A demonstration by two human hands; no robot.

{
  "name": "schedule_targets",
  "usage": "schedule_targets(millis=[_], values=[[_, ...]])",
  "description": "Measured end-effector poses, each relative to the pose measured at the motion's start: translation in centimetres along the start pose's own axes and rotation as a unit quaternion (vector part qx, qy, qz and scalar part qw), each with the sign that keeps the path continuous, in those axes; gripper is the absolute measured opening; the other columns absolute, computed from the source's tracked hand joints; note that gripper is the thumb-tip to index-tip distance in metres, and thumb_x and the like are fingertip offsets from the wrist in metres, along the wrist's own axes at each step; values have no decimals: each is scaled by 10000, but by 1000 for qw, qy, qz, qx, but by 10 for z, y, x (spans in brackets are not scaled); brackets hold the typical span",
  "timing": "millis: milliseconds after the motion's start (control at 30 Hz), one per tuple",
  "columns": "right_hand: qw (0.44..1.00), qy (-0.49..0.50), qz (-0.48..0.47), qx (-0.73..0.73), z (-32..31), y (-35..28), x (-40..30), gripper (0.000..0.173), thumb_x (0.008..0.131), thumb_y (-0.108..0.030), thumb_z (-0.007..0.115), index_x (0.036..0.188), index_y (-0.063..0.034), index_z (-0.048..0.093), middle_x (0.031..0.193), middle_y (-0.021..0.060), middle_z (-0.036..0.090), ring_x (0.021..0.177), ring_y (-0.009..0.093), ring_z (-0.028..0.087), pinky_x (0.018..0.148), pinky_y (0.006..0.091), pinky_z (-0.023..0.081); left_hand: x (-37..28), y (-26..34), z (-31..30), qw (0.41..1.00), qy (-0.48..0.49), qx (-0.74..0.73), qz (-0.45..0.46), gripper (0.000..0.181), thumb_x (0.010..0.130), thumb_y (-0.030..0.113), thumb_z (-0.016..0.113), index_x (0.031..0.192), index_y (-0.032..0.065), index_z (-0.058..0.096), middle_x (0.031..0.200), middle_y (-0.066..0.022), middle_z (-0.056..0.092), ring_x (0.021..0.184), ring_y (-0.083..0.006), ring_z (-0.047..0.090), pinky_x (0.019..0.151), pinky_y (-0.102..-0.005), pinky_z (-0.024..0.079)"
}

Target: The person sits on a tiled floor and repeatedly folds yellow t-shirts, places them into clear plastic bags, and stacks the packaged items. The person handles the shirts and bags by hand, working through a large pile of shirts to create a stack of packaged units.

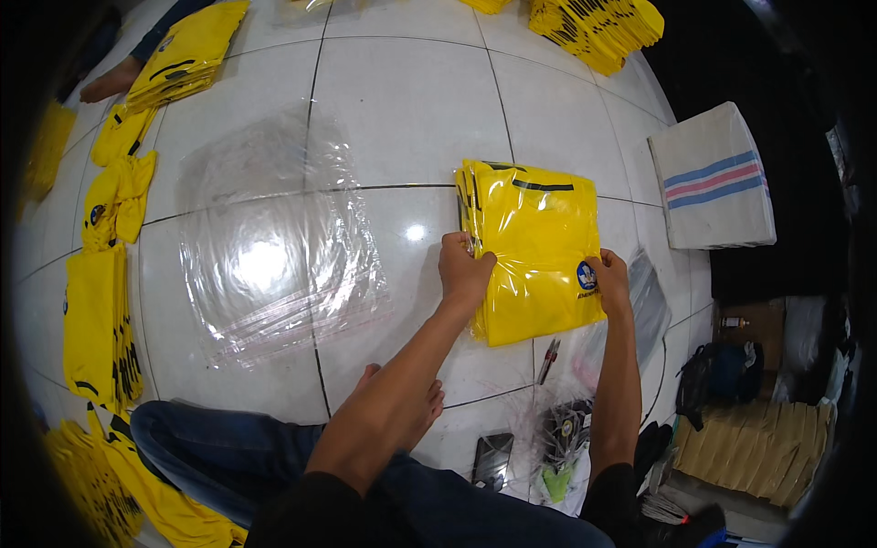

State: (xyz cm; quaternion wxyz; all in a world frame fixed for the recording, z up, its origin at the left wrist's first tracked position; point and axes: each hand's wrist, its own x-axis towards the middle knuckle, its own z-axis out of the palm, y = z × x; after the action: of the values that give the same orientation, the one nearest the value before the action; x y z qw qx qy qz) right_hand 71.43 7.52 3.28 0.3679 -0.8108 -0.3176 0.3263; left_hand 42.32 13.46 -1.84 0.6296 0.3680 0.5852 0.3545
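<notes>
A folded yellow garment (534, 288) in a clear plastic bag lies on top of a small stack of similar bagged garments on the tiled floor. It has a dark strip near the far edge and a round blue emblem at its right. My left hand (466, 267) pinches the left edge of the bag, thumb on top. At the right edge, beside the emblem, my right hand (611, 274) grips the plastic. Creases run across the film between both hands. Left of the stack, flat clear plastic bags (281, 253) are spread on the white tiles.
Folded yellow garments (96, 322) line the left side, with more stacks (596, 31) at the far right. A white striped box (716, 181) stands right. Nearby lie a pen (549, 361), a phone (492, 460) and more plastic bags (647, 301). Another person's foot (113, 81) shows far left.
</notes>
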Motion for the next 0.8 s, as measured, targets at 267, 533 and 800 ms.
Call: schedule_targets(millis=[267, 533, 800], values=[[992, 10, -77, -97, 7, 14, 10, 344, 1011, -136, 691, 1290, 58, 638, 1048, 138, 737, 883, 185, 725, 799, 297, 586, -6, -18, 14, 980, 75, 79, 165, 763, 854, 46, 707, 1516, -43, 338, 1417, -274, 478, 1373, -437, 426, 1163, -494, 381], [838, 197, -260, -437, 69, 3, -70, 641, 1072, -421, 540, 1599, -81, 407, 1664, 293, 306, 1539, 499, 267, 1199, 660, 244, -29, -24, -14, 982, -43, -43, 178, 750, 1029, 114, 541, 1627, -65, 127, 1660, -316, 240, 1567, -440, 227, 1284, -449, 209], [852, 179, -224, -438, 125, 28, -85, 735, 1047, -523, 541, 1623, -96, 379, 1687, 300, 240, 1549, 525, 219, 1194, 730, 155, -66, -35, -33, 980, -54, -104, 159, 687, 1055, 180, 540, 1621, -31, 213, 1652, -280, 310, 1540, -400, 322, 1258, -426, 277]])
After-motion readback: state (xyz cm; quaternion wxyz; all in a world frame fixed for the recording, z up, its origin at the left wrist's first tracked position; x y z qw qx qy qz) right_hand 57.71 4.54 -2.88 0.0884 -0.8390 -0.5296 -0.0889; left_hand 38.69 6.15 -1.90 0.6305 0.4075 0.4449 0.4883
